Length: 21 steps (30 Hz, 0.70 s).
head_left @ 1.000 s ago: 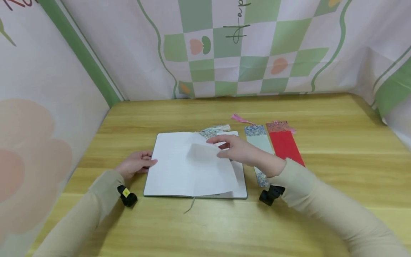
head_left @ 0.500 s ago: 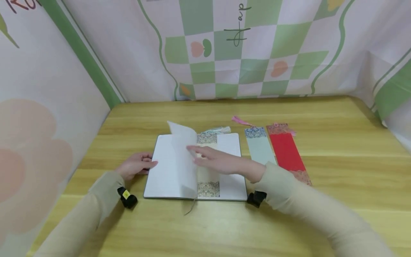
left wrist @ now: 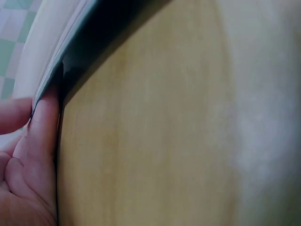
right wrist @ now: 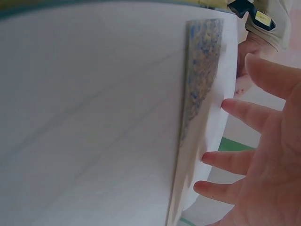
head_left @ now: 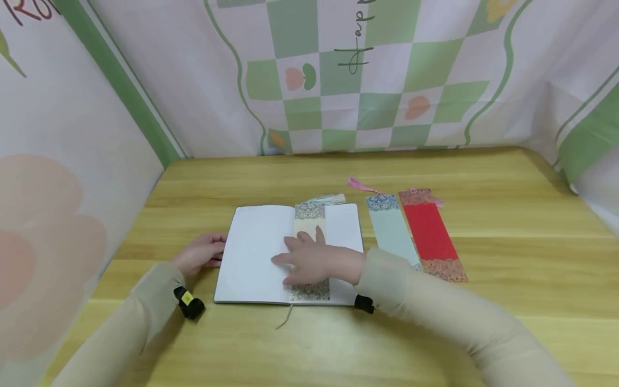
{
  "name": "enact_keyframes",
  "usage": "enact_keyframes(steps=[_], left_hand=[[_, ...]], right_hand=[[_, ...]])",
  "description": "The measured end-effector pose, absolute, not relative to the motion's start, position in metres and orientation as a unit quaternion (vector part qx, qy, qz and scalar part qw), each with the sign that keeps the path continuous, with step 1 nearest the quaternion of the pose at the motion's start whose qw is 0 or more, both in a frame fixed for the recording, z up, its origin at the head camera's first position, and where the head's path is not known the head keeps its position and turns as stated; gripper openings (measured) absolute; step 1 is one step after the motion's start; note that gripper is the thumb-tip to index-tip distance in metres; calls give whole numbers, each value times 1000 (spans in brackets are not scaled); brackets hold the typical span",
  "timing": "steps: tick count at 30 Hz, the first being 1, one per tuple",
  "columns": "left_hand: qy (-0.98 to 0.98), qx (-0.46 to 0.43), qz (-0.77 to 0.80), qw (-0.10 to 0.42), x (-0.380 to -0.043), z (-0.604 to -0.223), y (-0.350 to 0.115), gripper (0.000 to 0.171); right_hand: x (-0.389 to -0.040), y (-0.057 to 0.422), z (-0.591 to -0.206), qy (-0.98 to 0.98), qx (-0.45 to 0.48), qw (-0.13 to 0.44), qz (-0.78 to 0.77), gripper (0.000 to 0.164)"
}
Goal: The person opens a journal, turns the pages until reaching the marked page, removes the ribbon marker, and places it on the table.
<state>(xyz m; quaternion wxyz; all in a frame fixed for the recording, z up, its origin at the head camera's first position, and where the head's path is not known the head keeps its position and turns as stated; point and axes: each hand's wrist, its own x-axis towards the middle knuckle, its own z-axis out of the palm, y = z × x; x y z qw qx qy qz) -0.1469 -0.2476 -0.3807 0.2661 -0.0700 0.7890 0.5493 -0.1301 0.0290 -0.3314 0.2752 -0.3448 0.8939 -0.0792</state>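
Observation:
An open notebook (head_left: 258, 252) with white pages lies on the wooden table. Along the right side of its fold lies a cream bookmark (head_left: 309, 212) with patterned ends, its pale tassel (head_left: 331, 199) reaching past the top edge. My left hand (head_left: 200, 252) pinches the notebook's left edge; in the left wrist view the dark cover (left wrist: 75, 61) sits between thumb and finger. Spread fingers of my right hand (head_left: 309, 260) extend over the fold and the middle of the bookmark, hiding part of it. In the right wrist view these fingers (right wrist: 230, 162) are straight and hold nothing.
Right of the notebook lie a pale green bookmark (head_left: 391, 228) with a pink tassel (head_left: 360, 185) and a red bookmark (head_left: 432, 231). My right sleeve (head_left: 430, 295) passes close below them. A thin ribbon (head_left: 285, 318) trails from the notebook's bottom edge. A patterned curtain (head_left: 338, 107) stands behind the table.
My right hand has turned a page from right to left, uncovering the cream bookmark, and then moved down over the fold with fingers spread. The left hand has stayed at the notebook's left edge.

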Motion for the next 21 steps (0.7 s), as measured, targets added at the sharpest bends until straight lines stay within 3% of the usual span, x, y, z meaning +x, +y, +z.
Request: enact_keyframes(steps=[6, 15, 21], left_hand=[[786, -113, 549, 262, -147, -381, -247, 46], [811, -86, 517, 262, -147, -382, -248, 30], [809, -85, 520, 261, -146, -383, -249, 35]], right_hand=[[-128, 23, -337, 900, -362, 240, -37, 59], [-128, 21, -337, 899, -374, 227, -17, 61], [-135, 25, -330, 900, -383, 209, -20, 61]])
